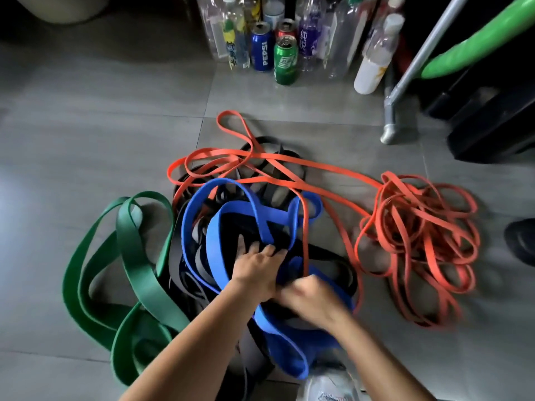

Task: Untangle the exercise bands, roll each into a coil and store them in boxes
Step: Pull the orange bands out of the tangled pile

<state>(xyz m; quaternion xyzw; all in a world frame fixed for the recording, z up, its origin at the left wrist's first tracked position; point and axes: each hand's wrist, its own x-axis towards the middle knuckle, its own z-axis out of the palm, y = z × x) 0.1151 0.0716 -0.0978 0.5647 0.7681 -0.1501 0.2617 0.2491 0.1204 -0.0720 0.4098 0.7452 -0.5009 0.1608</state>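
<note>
A tangled pile of exercise bands lies on the grey tiled floor. Wide green bands (130, 256) loop at the left. Blue bands (231, 215) and black bands (272, 175) knot together in the middle. Thin orange bands (417, 235) pile at the right, with strands running back over the black ones. My left hand (256, 270) reaches into the middle of the knot, fingers among the blue and black bands. My right hand (311, 296) is blurred, curled like a fist close beside it over a blue band; what it grips is unclear.
Several plastic bottles (373, 56) and drink cans (285, 60) stand at the far edge. A metal pole (405, 82) and a green tube (474, 44) lean at the upper right by dark equipment (492, 125). A dark shoe (521, 241) sits at the right edge.
</note>
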